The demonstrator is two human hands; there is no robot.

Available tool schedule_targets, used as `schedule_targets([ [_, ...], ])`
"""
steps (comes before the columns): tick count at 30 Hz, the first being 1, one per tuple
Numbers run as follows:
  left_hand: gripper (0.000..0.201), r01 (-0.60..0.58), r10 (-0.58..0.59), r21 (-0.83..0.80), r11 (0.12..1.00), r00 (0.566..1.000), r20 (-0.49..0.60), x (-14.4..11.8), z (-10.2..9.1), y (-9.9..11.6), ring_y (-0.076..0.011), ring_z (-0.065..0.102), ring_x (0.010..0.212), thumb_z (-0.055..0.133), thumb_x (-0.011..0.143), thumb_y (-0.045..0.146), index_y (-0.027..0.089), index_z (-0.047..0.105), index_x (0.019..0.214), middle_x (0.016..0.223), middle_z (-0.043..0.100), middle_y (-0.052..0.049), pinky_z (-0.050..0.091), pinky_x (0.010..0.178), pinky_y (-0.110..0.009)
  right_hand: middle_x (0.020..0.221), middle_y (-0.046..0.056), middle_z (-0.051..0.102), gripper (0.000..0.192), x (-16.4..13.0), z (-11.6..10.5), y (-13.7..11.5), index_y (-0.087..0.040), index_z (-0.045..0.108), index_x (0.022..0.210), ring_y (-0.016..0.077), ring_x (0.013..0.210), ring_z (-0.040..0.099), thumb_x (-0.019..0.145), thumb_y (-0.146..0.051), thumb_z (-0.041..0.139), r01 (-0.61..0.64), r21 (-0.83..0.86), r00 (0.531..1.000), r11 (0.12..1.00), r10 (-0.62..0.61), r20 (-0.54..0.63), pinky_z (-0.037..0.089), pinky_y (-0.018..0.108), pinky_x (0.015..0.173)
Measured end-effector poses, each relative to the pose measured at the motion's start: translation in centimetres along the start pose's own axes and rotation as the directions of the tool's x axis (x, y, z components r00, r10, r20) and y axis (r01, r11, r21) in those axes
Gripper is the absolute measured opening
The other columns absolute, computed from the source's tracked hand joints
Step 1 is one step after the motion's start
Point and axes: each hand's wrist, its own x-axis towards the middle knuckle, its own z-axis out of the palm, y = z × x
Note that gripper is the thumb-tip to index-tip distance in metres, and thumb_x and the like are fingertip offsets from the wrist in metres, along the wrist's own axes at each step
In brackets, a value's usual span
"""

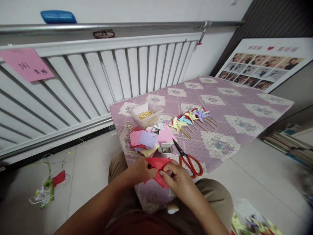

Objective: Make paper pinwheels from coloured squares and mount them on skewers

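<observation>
I see both hands pinching the red paper (157,171) at the mattress's near edge: left hand (140,171) on its left side, right hand (177,179) on its right, scissors (189,160) just beside.

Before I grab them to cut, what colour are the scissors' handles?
Red-orange handles on the scissors, seen in the head view, lying beside the right hand.

Just beyond the fingers (163,172), the paper pile (146,140) and a small clip box (166,148) block the way forward. The red-handled scissors (189,160) lie close to their right. Farther on stand the plastic tub (146,114) and pinwheels (189,119); the quilted desk (244,114) lies open far right.
</observation>
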Motion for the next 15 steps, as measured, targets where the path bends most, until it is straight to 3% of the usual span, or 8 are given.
schedule_targets([
  [4,0.020,0.027,-0.027,-0.001,1.000,1.000,-0.013,0.0,0.0,0.2,-0.0089,0.027,0.049,0.049,0.068,0.023,0.022,0.034,0.055,0.052,0.031,0.006,0.019,0.045,-0.025,0.071,0.002,0.055,0.017,0.1,0.3,-0.1,-0.020,0.055,0.065,0.0155,0.060,0.053,0.082,-0.024,0.057,-0.049,0.000,0.998,0.999,0.049,-0.031,0.038,0.025,0.054],
  [9,0.011,0.030,-0.030,-0.056,0.998,1.000,-0.001,0.0,0.1,-0.1,-0.0090,0.030,0.049,0.049,0.069,0.023,0.021,0.043,0.060,0.054,0.037,0.006,0.021,0.045,-0.024,0.072,0.000,0.060,0.014,0.2,1.1,0.0,-0.021,0.053,0.080,0.0148,0.056,0.053,0.073,-0.026,0.065,-0.236,0.116,0.964,0.965,0.247,-0.098,0.040,0.026,0.053],
  [12,0.009,0.017,-0.017,-0.067,0.998,1.000,-0.003,0.1,0.0,-0.2,-0.0090,0.032,0.050,0.050,0.070,0.024,0.020,0.046,0.062,0.056,0.039,0.006,0.023,0.046,-0.023,0.081,0.001,0.066,0.046,0.1,1.7,0.3,-0.021,0.047,0.114,0.0161,0.061,0.058,0.072,-0.025,0.066,-0.280,0.323,0.941,0.904,0.325,-0.094,0.044,0.026,0.054],
  [15,0.011,0.031,-0.031,-0.052,0.998,0.999,0.009,0.3,-0.1,-0.3,-0.0092,0.032,0.050,0.051,0.070,0.025,0.020,0.047,0.061,0.055,0.040,0.005,0.024,0.047,-0.024,0.087,0.001,0.069,0.080,0.0,2.3,0.6,-0.023,0.024,0.141,0.0145,0.057,0.058,0.074,-0.025,0.066,-0.307,0.517,0.930,0.799,0.368,-0.017,0.045,0.026,0.053],
])
